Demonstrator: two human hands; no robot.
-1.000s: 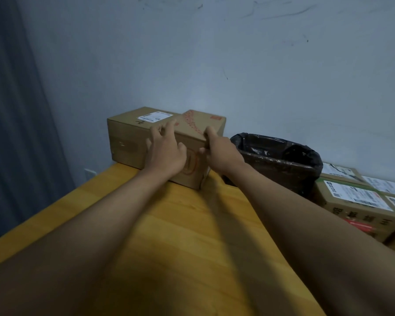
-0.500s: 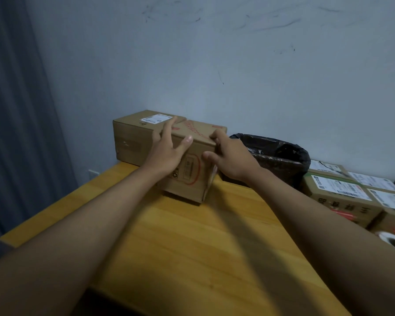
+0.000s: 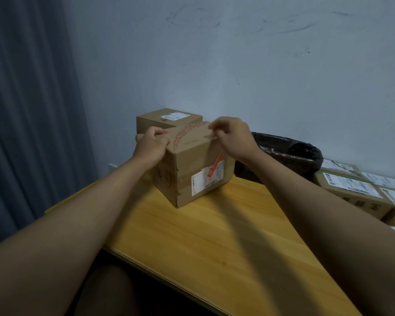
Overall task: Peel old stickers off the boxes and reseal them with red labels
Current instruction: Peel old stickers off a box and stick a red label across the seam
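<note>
Box (image 3: 192, 165) on tabletop (image 3: 214, 236), corner toward camera. Left hand (image 3: 149, 145) curls over its top left edge, gripping box. Right hand (image 3: 234, 139) at top right edge – fingertips pinch tape (image 3: 211, 136) there. Below right grip, on box side: white sticker (image 3: 206, 180) with red label (image 3: 214, 166) across it. Second box (image 3: 167, 118) just behind left grip. Black bin bag (image 3: 290, 153) right of right grip – more boxes (image 3: 351, 190) beyond.

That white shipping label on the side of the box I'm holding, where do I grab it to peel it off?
Probably start at the lower left corner of the white label, coming from the near, right-facing side of the box. That corner looks bare and reachable; a red sticker overlaps its upper right. Whether any edge is lifted is unclear.
</note>
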